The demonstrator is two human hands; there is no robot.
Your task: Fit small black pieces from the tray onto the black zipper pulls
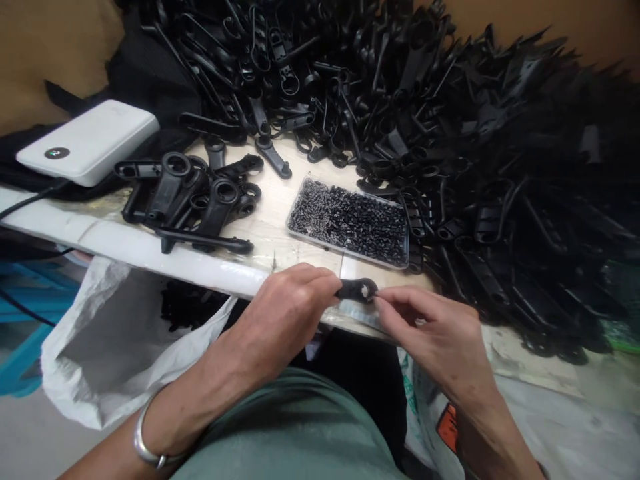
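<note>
My left hand (295, 307) is closed around a black plastic arm with a ring-shaped end (356, 290), held over the table's front edge. The ring end points right, and something pale shows through its hole. My right hand (430, 327) pinches with thumb and forefinger at the rim of that ring; whatever lies between the fingertips is too small to make out. Just beyond the hands sits a clear shallow tray (350, 223) full of tiny dark and silvery pieces that look like small screws or pins.
A large heap of black plastic parts (350, 80) covers the table's back and right. A smaller pile of similar arms (200, 193) lies at left, beside a white power bank (90, 140) with a cable. Below the edge hangs an open white sack (120, 340) near a blue stool (35, 320).
</note>
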